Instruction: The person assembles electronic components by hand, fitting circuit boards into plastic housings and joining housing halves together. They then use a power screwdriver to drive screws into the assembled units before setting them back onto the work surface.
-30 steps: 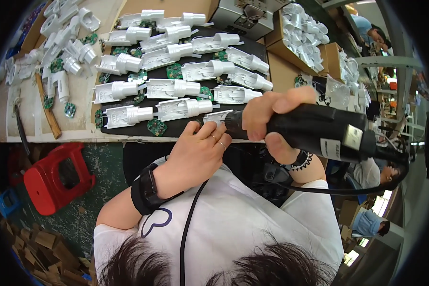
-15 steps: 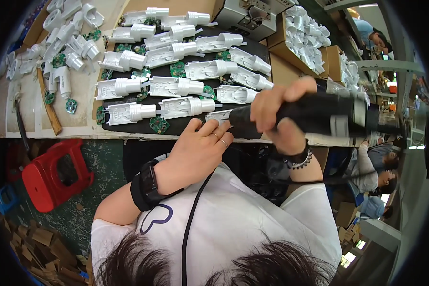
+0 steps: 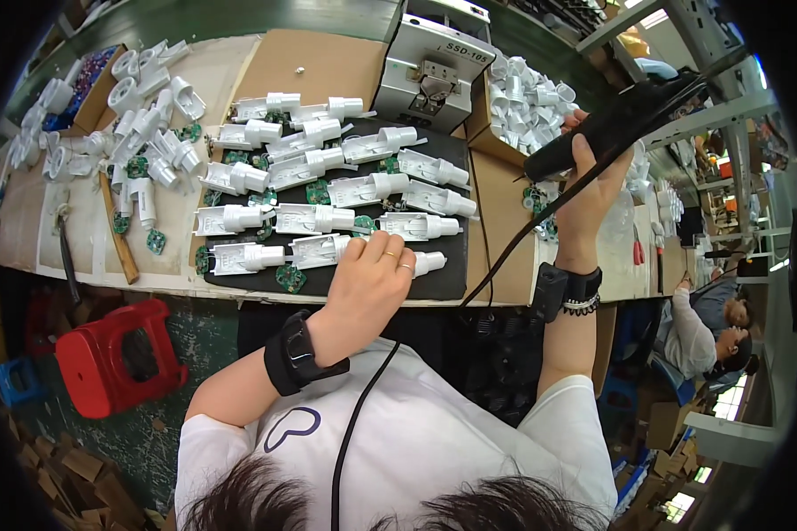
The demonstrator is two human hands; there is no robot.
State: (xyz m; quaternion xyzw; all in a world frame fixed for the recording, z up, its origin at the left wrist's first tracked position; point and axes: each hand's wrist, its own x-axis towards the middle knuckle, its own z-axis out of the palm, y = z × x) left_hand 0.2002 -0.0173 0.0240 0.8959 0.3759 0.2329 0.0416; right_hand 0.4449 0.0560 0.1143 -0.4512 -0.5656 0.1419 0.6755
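My left hand (image 3: 369, 283) rests on a white plastic housing (image 3: 328, 250) in the front row of a black mat (image 3: 452, 274), fingers curled over it. Rows of similar white housings (image 3: 345, 190) with green circuit boards (image 3: 289, 278) lie on the mat. My right hand (image 3: 593, 181) is raised to the right, gripping a black electric screwdriver (image 3: 615, 124) whose tip points left, away from the mat. Its black cable (image 3: 505, 257) runs down across the bench edge.
A grey screw feeder (image 3: 434, 66) stands behind the mat. Boxes of white parts (image 3: 527, 97) sit at the back right, more loose housings (image 3: 142, 133) at the left. A wooden-handled tool (image 3: 117, 234) lies on the bench. A red stool (image 3: 115, 354) stands below. Another person (image 3: 713, 323) sits at the right.
My right hand has lifted the screwdriver up and to the right, off the front-row housing. My left hand stays on the housing.
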